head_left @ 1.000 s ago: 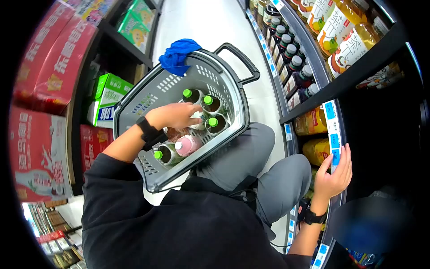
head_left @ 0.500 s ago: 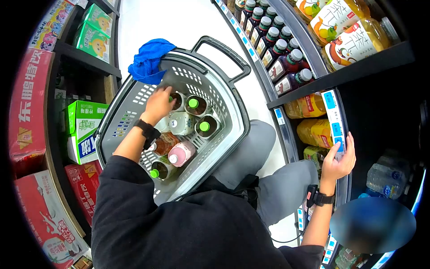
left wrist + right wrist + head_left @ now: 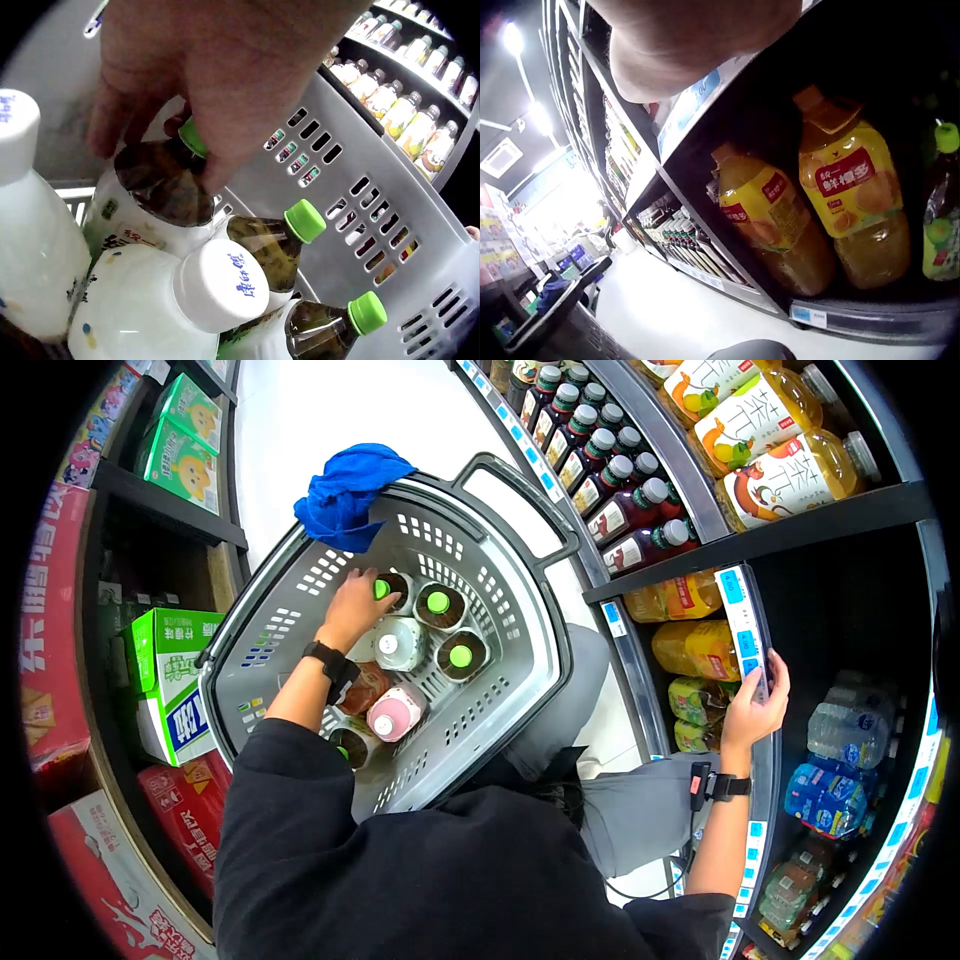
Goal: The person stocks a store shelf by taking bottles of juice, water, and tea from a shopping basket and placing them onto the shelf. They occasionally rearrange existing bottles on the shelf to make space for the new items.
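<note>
Inside the grey basket (image 3: 365,785), my left hand (image 3: 352,610) grips the top of a green-capped bottle (image 3: 397,592). In the left wrist view, the fingers and thumb of the hand (image 3: 217,75) lie around the neck of this dark bottle (image 3: 161,184), with its green cap (image 3: 193,138) partly covered. White-capped bottles (image 3: 221,286) stand close beside it, along with other green-capped bottles (image 3: 461,656) and a pink one (image 3: 397,712). My right hand (image 3: 757,710) holds the front edge of a shelf (image 3: 742,622), thumb on the label side; its fingertips are hidden in the right wrist view.
A blue cloth (image 3: 350,495) hangs over the basket rim, near the raised handle (image 3: 520,495). Shelves on the right hold dark bottles (image 3: 622,512) and yellow drinks (image 3: 697,650). Boxes (image 3: 180,680) line the left shelves. Pale floor (image 3: 330,405) stretches ahead.
My left hand has moved from above the middle bottles to the green-capped bottle by the far-left side and closed around its top. My right hand has stayed at the shelf edge, its fingers more bent.
</note>
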`<state>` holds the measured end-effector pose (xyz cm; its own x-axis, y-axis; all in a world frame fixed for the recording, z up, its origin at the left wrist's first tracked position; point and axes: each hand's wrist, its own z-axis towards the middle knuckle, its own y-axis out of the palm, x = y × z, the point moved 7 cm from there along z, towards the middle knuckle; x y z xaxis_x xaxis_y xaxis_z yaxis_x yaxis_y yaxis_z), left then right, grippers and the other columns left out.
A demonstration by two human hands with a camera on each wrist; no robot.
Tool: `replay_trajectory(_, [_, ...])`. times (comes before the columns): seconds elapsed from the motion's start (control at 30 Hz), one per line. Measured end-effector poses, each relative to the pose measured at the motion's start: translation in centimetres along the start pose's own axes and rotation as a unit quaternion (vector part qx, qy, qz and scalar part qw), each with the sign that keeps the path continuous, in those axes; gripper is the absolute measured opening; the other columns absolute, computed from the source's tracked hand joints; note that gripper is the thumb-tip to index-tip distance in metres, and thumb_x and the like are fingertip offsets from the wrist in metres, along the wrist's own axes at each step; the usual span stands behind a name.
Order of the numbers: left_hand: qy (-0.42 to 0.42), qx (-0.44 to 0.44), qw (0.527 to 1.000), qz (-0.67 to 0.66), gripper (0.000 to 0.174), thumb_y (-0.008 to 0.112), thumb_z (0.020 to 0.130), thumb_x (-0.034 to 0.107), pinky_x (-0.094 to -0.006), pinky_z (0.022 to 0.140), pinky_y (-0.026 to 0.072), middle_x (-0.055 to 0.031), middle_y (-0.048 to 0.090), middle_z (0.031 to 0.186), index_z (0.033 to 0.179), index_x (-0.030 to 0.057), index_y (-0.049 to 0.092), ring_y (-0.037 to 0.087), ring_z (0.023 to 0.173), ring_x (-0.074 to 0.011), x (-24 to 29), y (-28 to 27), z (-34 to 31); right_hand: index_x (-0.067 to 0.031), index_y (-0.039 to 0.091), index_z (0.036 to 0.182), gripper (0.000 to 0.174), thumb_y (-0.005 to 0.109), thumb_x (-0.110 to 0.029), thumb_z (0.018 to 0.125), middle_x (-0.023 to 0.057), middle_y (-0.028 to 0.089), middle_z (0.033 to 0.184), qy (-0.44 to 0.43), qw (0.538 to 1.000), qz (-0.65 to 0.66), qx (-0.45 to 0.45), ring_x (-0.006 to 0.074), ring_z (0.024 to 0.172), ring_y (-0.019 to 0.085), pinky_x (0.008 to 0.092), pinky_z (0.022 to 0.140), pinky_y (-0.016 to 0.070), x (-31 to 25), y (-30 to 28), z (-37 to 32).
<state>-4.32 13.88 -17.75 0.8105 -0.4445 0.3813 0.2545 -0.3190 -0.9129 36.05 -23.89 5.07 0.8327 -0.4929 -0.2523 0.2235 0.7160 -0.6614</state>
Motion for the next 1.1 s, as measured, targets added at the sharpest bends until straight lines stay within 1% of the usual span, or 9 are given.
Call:
replay_trajectory(0.17, [0.055, 0.016, 0.998, -0.017, 0.058, 0.071, 0.081, 0.042, -0.0454, 0.097, 0.0457, -0.0322, 0.059, 0.116, 0.115, -0.0040, 0.062, 0.052, 0.118, -0.0448, -0.3, 0.8, 0.6, -0.0063, 0.049, 0.135, 0.049, 0.061, -0.004, 0.087, 0.0135, 0.064, 0.122, 0.130, 0.982, 0.082, -0.109, 0.0247, 0.110, 0.061, 0.0352, 0.095, 0.0465, 0.0, -0.5, 0.7])
replay_trajectory(0.3, [0.105, 0.039, 0.992, -0.059, 0.040, 0.077, 0.074, 0.030, -0.0476, 0.085, 0.0472, -0.0246, 0.065, 0.093, 0.095, -0.0029, 0.068, 0.058, 0.095, -0.0428, 1.1, -0.2, 1.0, -0.0099, 0.048, 0.136, 0.051, 0.061, -0.009, 0.086, 0.0132, 0.063, 0.125, 0.172, 0.970, 0.103, -0.134, 0.0257, 0.117, 0.060, 0.0365, 0.098, 0.0451, 0.8, -1.1, 1.1])
replay_trajectory(0.5, [0.078, 0.103, 0.987, -0.099, 0.037, 0.077, 0.077, 0.024, -0.0362, 0.077, 0.0490, -0.0173, 0.066, 0.091, 0.096, -0.0047, 0.065, 0.064, 0.084, -0.0286, -1.4, 0.7, 1.0, -0.0079, 0.051, 0.133, 0.054, 0.063, -0.007, 0.081, 0.0141, 0.063, 0.122, 0.135, 0.980, 0.088, -0.113, 0.0302, 0.113, 0.061, 0.0378, 0.098, 0.0444, 1.2, -1.6, 1.0])
replay_trajectory(0.53, [0.013, 0.093, 0.983, -0.158, 0.044, 0.078, 0.075, 0.025, -0.0371, 0.083, 0.0488, -0.0215, 0.066, 0.103, 0.100, -0.0080, 0.065, 0.063, 0.095, -0.0318, -1.4, 0.1, 1.0, -0.0063, 0.052, 0.131, 0.053, 0.064, -0.006, 0.080, 0.0145, 0.063, 0.122, 0.136, 0.980, 0.105, -0.104, 0.0302, 0.114, 0.060, 0.0378, 0.099, 0.0437, 1.4, -1.6, 0.9])
replay_trajectory(0.63, [-0.069, 0.083, 0.965, -0.240, 0.035, 0.075, 0.078, 0.019, -0.0305, 0.082, 0.0480, -0.0126, 0.068, 0.095, 0.103, -0.0054, 0.066, 0.062, 0.088, -0.0183, 1.7, -3.9, -0.9, -0.0049, 0.053, 0.129, 0.050, 0.064, -0.005, 0.080, 0.0153, 0.063, 0.122, 0.113, 0.985, 0.116, -0.059, 0.0304, 0.114, 0.060, 0.0378, 0.098, 0.0438, 1.7, -1.6, 0.9])
replay_trajectory(0.7, [-0.012, 0.176, 0.953, -0.248, 0.034, 0.074, 0.079, 0.017, -0.0289, 0.080, 0.0484, -0.0094, 0.067, 0.095, 0.105, -0.0045, 0.066, 0.061, 0.086, -0.0151, 2.0, -5.9, -1.6, -0.0035, 0.056, 0.125, 0.045, 0.064, -0.005, 0.080, 0.0153, 0.064, 0.120, 0.119, 0.983, 0.132, -0.040, 0.0308, 0.113, 0.061, 0.0376, 0.098, 0.0442, 1.7, -2.0, 0.8])
replay_trajectory(0.97, [0.035, 0.220, 0.902, -0.369, 0.027, 0.061, 0.085, 0.002, -0.0307, 0.093, 0.0449, -0.0108, 0.064, 0.109, 0.111, -0.0061, 0.061, 0.059, 0.100, -0.0167, 11.7, -16.9, -8.0, 0.0025, 0.056, 0.122, 0.039, 0.062, 0.000, 0.084, 0.0184, 0.061, 0.121, 0.059, 0.974, 0.221, 0.007, 0.0307, 0.116, 0.059, 0.0414, 0.104, 0.0409, 0.5, -3.8, 0.7])
replay_trajectory(1.07, [0.108, 0.166, 0.852, -0.484, 0.018, 0.055, 0.087, 0.003, -0.0384, 0.102, 0.0410, -0.0138, 0.061, 0.112, 0.102, -0.0054, 0.055, 0.056, 0.115, -0.0264, 14.4, -19.9, -9.0, 0.0011, 0.048, 0.131, 0.046, 0.060, 0.001, 0.087, 0.0202, 0.057, 0.127, 0.121, 0.899, 0.422, -0.004, 0.0329, 0.117, 0.058, 0.0421, 0.105, 0.0402, -0.5, -3.2, 0.4])
replay_trajectory(1.1, [0.122, 0.131, 0.821, -0.542, 0.013, 0.053, 0.087, 0.004, -0.0415, 0.104, 0.0396, -0.0147, 0.059, 0.113, 0.097, -0.0040, 0.052, 0.054, 0.120, -0.0300, 15.0, -20.7, -9.0, 0.0000, 0.043, 0.135, 0.047, 0.057, -0.003, 0.090, 0.0216, 0.054, 0.131, 0.176, 0.828, 0.532, -0.008, 0.0353, 0.119, 0.056, 0.0430, 0.106, 0.0397, -0.6, -2.9, 0.6])
